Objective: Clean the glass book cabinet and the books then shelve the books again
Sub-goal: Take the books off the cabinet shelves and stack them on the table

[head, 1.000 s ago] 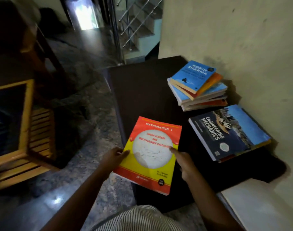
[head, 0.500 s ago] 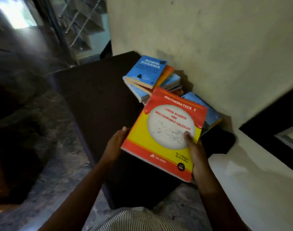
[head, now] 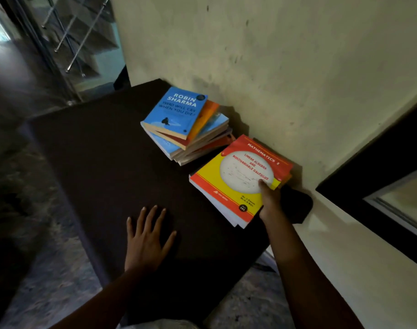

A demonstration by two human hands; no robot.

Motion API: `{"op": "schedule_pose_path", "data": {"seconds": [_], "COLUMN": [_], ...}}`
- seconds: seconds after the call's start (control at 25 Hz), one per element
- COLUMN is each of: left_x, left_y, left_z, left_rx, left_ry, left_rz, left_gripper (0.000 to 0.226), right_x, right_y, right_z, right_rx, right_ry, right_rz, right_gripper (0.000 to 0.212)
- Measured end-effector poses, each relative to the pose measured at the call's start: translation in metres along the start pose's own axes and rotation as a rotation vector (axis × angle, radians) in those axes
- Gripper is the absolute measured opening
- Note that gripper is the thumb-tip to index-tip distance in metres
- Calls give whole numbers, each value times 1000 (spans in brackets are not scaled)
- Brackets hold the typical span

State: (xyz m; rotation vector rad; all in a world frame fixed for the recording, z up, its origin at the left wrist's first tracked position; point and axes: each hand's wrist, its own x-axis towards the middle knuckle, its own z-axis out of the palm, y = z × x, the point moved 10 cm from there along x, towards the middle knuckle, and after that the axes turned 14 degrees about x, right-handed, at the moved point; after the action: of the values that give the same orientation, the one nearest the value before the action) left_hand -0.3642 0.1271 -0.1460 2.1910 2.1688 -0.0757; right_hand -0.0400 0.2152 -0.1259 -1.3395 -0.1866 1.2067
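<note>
**Maths book down by the wall, left hand off it**

The mathematics book (head: 238,179) has gone from mid-air to the table's (head: 96,150) far right corner, against the wall (head: 274,67). My right hand (head: 270,200) pinches its near corner; my left hand (head: 145,243) lies flat, fingers spread. A shove could topple the crooked stack (head: 186,129) just beside. Free room lies toward the table's left edge.

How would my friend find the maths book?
Look at the dark table by the wall. The maths book lies beside the stack of books, nearer you, gripped by the right hand. Only it has a red and yellow cover with a white circle.
</note>
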Motion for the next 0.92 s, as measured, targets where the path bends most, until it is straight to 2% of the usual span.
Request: {"op": "schedule_pose_path", "data": {"seconds": [0.08, 0.2, 0.24, 0.32, 0.48, 0.6, 0.68, 0.76, 0.92], "left_x": [1, 2, 2, 3, 0, -10, -24, -42, -61], "left_y": [0, -1, 0, 1, 0, 12, 50, 104, 207], "left_z": [-1, -2, -2, -5, -7, -26, -62, -117, -245], "left_rx": [4, 8, 16, 14, -75, -426, -733, -915, -1052], "left_ry": [26, 48, 48, 28, 3, -15, 37, 128, 288], "left_rz": [-11, -24, -27, -24, -4, 57, 186, 382, 789], "left_gripper": [87, 80, 80, 81, 66, 58, 50, 45, 47], "right_x": [9, -5, -14, -33, -99, -167, -204, -239, -306], "right_y": [-1, -24, -26, -15, 6, -1, -30, -78, -204], "right_z": [-2, -8, -9, -12, -21, -30, -38, -50, -88], "right_rx": [-113, -639, -796, -934, -992, -893, -802, -755, -765], "right_ry": [114, 192, 170, 64, -107, -181, -188, -186, -87], "right_rz": [-36, -212, -242, -229, -276, -290, -364, -498, -808], "right_gripper": [54, 57, 57, 53, 30, 38, 37, 29, 30]}}
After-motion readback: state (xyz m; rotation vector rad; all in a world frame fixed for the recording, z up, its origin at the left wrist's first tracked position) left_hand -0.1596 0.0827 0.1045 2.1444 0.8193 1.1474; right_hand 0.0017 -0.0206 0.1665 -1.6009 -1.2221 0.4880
